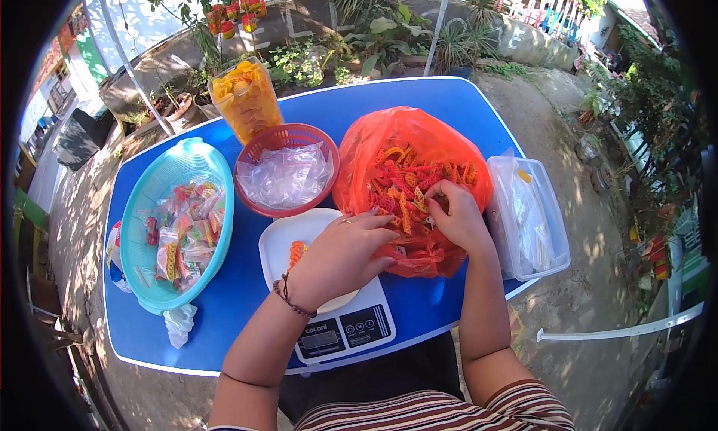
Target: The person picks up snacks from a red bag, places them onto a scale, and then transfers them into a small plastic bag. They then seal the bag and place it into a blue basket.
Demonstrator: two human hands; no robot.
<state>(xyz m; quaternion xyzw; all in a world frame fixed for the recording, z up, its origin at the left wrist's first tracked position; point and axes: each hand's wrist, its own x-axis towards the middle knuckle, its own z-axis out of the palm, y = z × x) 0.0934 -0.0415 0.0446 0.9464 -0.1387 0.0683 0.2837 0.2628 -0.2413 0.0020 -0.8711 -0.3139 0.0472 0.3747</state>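
A red plastic bag (366, 147) stands open on the table, filled with red, orange and yellow twisted snack pieces (400, 173). My right hand (458, 215) reaches into its near right side, thumb and fingers bent together among the pieces; what lies between the fingertips is hidden. My left hand (340, 255) is over the white kitchen scale (299, 349), fingers stretched and apart toward the bag's near left edge. Beneath that hand, a pale round dish (340, 302) and an orange snack piece (296, 253) show partly on the scale.
On the blue table (247, 319), a turquoise basket (224, 206) holds small filled packets. A red basket (243, 188) contains clear plastic bags. Behind it stands a tub of yellow chips (247, 98). A clear box (542, 214) sits right, and crumpled plastic (179, 324) lies left.
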